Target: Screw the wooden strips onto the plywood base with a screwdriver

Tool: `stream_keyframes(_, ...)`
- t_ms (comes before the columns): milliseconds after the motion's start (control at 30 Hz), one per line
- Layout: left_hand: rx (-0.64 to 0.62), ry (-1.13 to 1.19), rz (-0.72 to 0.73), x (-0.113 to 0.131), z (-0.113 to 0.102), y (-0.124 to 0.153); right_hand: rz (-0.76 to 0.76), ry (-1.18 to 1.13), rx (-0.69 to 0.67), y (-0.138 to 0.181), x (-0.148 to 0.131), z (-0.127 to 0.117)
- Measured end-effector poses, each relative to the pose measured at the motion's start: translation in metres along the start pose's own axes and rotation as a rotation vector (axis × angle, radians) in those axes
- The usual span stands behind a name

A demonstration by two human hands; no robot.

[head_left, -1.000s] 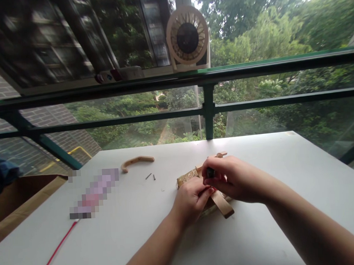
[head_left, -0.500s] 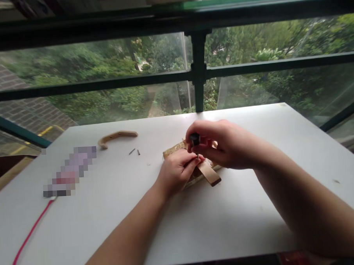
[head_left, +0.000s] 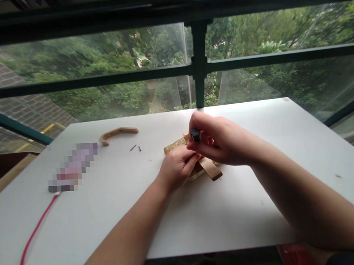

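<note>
My right hand [head_left: 215, 138] is closed around the black handle of a screwdriver [head_left: 195, 135], held upright with its shaft pointing down. Beneath it, a flat wooden strip [head_left: 211, 169] lies across a flat piece with a gold-patterned edge [head_left: 174, 145]. My left hand [head_left: 177, 166] is closed, thumb and fingers pinching the strip close under the screwdriver. Its fingers and my right hand hide the screwdriver's tip and most of the patterned piece.
On the white table [head_left: 116, 225], a curved wooden piece [head_left: 120, 131] with holes lies at back left. Nearer are two small screws, a longer screw [head_left: 133, 147] and a shorter screw [head_left: 139, 148]. A blurred-out object [head_left: 75, 164] with a red cord [head_left: 34, 228] lies left. Green-framed windows [head_left: 200, 65] stand behind.
The view has tilted slightly downward. My right hand has shifted a little around the screwdriver's handle, while my left hand keeps its place on the strip.
</note>
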State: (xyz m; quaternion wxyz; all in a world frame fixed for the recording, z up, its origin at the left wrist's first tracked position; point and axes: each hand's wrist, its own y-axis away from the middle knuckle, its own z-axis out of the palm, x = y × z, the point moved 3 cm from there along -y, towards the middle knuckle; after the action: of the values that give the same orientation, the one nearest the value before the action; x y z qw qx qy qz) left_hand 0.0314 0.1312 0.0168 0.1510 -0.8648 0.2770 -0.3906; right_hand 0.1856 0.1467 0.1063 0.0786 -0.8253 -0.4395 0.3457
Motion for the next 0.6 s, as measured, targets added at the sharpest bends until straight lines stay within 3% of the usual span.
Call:
stream_keyframes(167, -0.019, 0.01, 0.018, 0.003, -0.001, -0.001, -0.099, -0.16, -0.105, 0.004, -0.003, -0.009)
stream_keyframes(267, -0.016, -0.005, 0.018, 0.004, -0.002, 0.0, -0.086, -0.16, -0.131, 0.004, -0.002, -0.014)
stream_keyframes(600, -0.018, 0.005, 0.024, 0.004, -0.002, -0.001, -0.021, -0.093, -0.037, 0.002, 0.003, -0.006)
